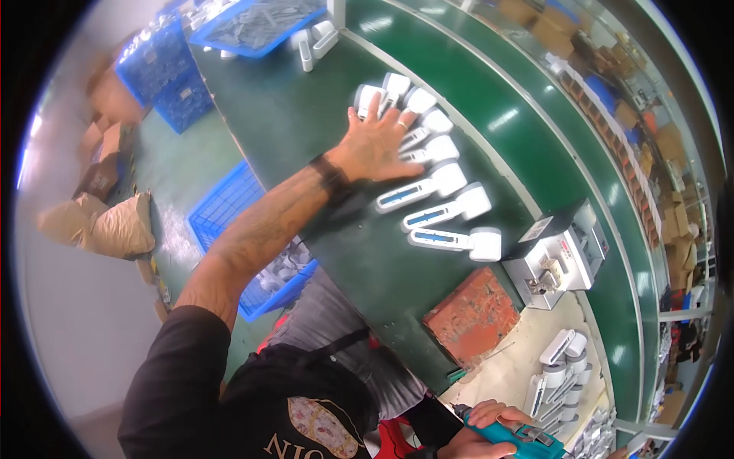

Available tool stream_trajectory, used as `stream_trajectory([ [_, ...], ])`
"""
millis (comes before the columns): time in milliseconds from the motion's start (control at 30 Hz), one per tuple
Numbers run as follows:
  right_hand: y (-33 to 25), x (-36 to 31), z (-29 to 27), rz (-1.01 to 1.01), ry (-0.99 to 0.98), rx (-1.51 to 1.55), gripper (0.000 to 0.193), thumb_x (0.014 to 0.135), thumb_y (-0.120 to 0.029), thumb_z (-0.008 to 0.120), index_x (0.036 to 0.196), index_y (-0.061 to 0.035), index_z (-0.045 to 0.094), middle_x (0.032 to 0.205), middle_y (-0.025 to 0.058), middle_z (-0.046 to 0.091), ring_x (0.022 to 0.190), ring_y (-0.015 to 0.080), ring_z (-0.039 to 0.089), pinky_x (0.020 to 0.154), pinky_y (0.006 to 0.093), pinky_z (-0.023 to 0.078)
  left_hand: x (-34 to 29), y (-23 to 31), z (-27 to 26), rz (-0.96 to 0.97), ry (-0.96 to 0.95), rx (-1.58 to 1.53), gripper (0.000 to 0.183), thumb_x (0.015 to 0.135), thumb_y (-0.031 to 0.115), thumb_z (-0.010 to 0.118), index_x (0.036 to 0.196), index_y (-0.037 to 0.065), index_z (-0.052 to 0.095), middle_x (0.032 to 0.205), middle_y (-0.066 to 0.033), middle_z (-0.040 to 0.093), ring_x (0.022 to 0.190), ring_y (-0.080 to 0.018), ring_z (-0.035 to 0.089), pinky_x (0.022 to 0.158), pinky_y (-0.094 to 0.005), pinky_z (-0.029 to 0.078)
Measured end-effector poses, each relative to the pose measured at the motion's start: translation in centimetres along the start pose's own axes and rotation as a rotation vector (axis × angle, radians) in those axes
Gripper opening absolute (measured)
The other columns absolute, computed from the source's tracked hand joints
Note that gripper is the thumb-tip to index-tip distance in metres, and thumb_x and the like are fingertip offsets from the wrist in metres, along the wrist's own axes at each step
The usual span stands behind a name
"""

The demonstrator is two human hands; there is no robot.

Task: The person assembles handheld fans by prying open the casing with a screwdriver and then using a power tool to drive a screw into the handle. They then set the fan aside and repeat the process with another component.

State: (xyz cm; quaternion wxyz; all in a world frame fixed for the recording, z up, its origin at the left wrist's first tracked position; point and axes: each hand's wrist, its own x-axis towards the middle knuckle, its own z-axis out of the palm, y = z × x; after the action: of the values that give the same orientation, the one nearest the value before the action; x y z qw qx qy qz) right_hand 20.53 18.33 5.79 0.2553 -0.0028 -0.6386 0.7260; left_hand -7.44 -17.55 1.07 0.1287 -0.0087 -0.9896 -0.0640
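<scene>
My left hand (373, 147) reaches far across the dark green table, its fingers spread over a row of white plastic housings (449, 178). Each housing has a blocky head and a long slotted handle; the nearest ones show a blue strip in the slot. Part of the far housings is hidden under my fingers, and I cannot tell how firmly the hand touches them. Low in view, my right hand (483, 440) is wrapped round a teal electric screwdriver (527, 442), whose tip points left toward my body.
A worn red board (472, 317) lies beside a screw feeder box (552, 264). More white housings (566, 375) stand in rows at the lower right. A blue tray of grey parts (260, 27) sits at the far end. Blue crates (222, 203) stand left; a green conveyor (489, 115) runs right.
</scene>
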Motion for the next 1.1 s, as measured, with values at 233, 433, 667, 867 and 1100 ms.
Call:
stream_trajectory([
  [233,-0.1,0.5,-1.2,0.009,0.040,-0.013,0.078,0.093,-0.074,0.056,0.113,0.0013,0.059,0.067,0.0076,0.051,0.056,0.0194,0.047,0.054,0.0319,0.040,-2.9,-1.7,-1.7,-0.012,0.050,-0.122,0.073,0.077,0.046,0.076,0.135,0.009,0.053,0.139,-0.0170,0.054,0.140,-0.0341,0.042,0.108,-0.0522,0.039],
  [433,0.3,1.2,-0.7,-0.022,0.026,-0.023,0.077,0.093,-0.076,0.053,0.109,-0.0002,0.056,0.067,0.0068,0.050,0.057,0.0190,0.047,0.056,0.0330,0.040,-12.9,-3.6,-4.2,-0.167,0.103,-0.179,0.074,0.072,0.037,0.081,0.132,0.007,0.050,0.139,-0.0211,0.053,0.137,-0.0391,0.046,0.112,-0.0511,0.036],
  [667,0.9,2.0,-0.4,0.003,-0.032,-0.072,0.076,0.095,-0.077,0.046,0.108,-0.0023,0.055,0.066,0.0065,0.051,0.057,0.0187,0.046,0.057,0.0336,0.039,-24.1,-8.3,-3.1,-0.409,0.334,-0.299,0.074,0.073,0.024,0.086,0.134,0.006,0.050,0.135,-0.0240,0.054,0.131,-0.0399,0.052,0.107,-0.0482,0.044],
  [867,2.0,1.9,-0.1,0.021,-0.097,-0.039,0.068,0.095,-0.074,0.053,0.104,-0.0062,0.053,0.066,0.0008,0.047,0.058,0.0124,0.046,0.054,0.0278,0.038,-25.4,-10.5,-2.7,-0.451,0.393,-0.147,0.067,0.082,0.010,0.076,0.143,0.007,0.051,0.152,-0.0205,0.046,0.145,-0.0385,0.040,0.119,-0.0492,0.034],
  [1100,0.5,1.3,1.2,0.050,-0.051,-0.043,0.074,0.093,-0.077,0.051,0.111,-0.0046,0.058,0.066,0.0065,0.049,0.057,0.0191,0.046,0.058,0.0342,0.040,-13.1,0.8,-5.2,0.107,0.374,-0.411,0.057,0.079,0.015,0.080,0.133,0.009,0.061,0.141,-0.0165,0.056,0.140,-0.0389,0.044,0.115,-0.0512,0.036],
])
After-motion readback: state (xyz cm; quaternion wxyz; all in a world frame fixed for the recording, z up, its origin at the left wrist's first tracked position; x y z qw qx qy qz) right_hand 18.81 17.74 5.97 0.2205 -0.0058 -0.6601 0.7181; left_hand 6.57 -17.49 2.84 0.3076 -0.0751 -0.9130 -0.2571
